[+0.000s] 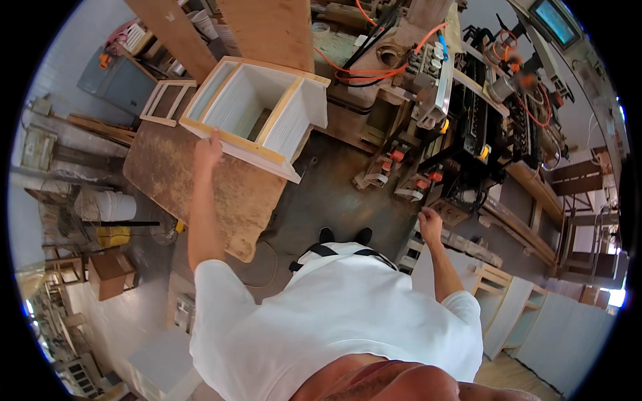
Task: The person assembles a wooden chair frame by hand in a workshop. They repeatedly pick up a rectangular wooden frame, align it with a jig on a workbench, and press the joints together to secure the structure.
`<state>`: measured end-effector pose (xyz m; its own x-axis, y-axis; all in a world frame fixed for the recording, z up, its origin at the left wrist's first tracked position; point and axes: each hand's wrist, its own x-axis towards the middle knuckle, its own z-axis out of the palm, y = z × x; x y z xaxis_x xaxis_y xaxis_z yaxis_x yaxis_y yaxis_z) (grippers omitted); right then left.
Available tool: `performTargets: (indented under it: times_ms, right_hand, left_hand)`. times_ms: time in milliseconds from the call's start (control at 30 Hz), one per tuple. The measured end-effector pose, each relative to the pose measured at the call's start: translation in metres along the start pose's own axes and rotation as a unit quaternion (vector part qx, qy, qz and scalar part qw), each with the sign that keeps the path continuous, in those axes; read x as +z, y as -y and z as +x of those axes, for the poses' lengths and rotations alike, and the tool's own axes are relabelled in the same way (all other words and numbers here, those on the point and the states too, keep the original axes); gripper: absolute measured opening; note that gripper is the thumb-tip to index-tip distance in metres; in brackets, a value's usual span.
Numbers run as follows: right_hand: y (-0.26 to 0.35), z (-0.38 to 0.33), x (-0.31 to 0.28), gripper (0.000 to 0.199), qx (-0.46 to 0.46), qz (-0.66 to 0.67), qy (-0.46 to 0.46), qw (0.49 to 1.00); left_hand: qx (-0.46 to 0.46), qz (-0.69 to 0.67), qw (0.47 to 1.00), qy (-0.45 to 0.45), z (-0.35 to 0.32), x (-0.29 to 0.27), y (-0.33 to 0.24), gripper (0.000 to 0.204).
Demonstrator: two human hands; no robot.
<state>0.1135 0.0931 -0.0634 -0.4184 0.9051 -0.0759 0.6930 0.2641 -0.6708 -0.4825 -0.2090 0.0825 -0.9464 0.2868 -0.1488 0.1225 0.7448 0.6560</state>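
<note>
A white cabinet carcass (234, 100) with a light wooden face frame lies on the brown worktable (227, 200), its open compartments facing up. My left hand (210, 151) is at the near rail of that frame, its fingers closed at the wood edge. Away from the table, my right hand (430, 223) hangs in the air to the right of my body, near the machine. Its fingers are curled in, and whatever they may hold is hidden.
A machine (468, 127) with orange hoses and clamps fills the right side, with a screen (555, 21) above. A small wooden frame (167, 101) lies behind the table. At left stand a white bucket (115, 206) and a brown box (111, 274); cabinets (511, 307) stand lower right.
</note>
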Motion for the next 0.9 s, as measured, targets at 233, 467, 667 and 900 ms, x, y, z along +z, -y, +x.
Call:
performTargets:
  times_ms: [233, 467, 667, 900]
  right_hand:
    - [-0.095, -0.067, 0.079, 0.028, 0.108, 0.018, 0.077, 0.991]
    - [-0.08, -0.068, 0.108, 0.033, 0.125, 0.025, 0.142, 0.982]
    - [-0.06, -0.084, 0.09, 0.033, 0.167, 0.098, 0.109, 0.975]
    - [-0.096, -0.169, 0.07, 0.036, 0.248, 0.061, 0.004, 0.967]
  left_hand:
    - [0.024, -0.009, 0.999, 0.023, -0.025, 0.014, -0.02, 0.058]
    - [0.237, 0.104, 0.962, -0.084, -0.063, 0.006, -0.106, 0.051]
    - [0.173, 0.329, 0.917, 0.143, -0.05, 0.054, -0.147, 0.051]
    - [0.238, 0.357, 0.901, 0.069, -0.032, 0.073, -0.124, 0.045]
